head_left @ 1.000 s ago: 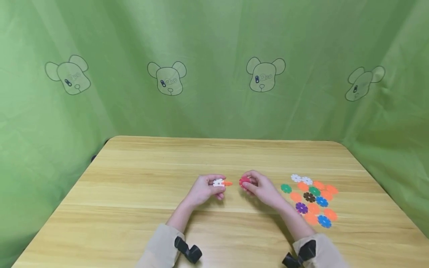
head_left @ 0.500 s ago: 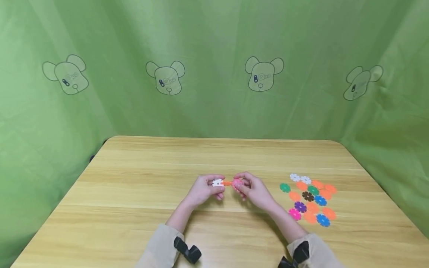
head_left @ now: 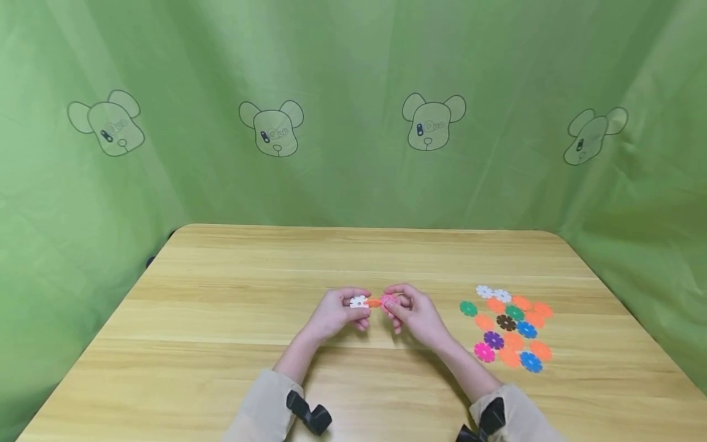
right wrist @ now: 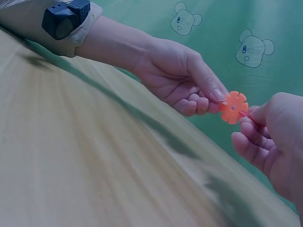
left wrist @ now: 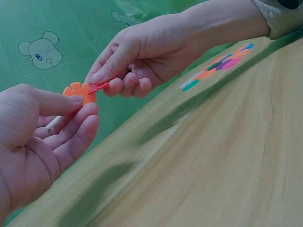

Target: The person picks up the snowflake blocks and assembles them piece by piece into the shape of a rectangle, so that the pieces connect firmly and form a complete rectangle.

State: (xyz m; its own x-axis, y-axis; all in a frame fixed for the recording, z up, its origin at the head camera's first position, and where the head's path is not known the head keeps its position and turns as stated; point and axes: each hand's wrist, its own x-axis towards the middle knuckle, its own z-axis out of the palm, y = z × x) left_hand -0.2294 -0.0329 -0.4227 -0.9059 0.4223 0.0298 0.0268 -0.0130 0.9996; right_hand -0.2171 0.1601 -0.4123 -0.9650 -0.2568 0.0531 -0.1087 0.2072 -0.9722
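Note:
Over the middle of the table, my left hand pinches a white notched plastic disc between thumb and fingers. An orange notched disc is joined to it, set at an angle to the white one. My right hand grips a pinkish-red notched disc by its edge. That red disc meets the orange disc's rim on the side away from my left hand. How deep the slots sit in each other cannot be made out. Fingers cover part of the white and red discs.
To the right lies a loose group of notched discs, among them a green one, a purple one, a magenta one, a blue one and several orange ones. A green curtain hangs behind the wooden table.
My right hand has moved left, bringing the red disc from apart into contact with the orange one. The left hand stays in place. The magenta disc is uncovered from behind the right forearm.

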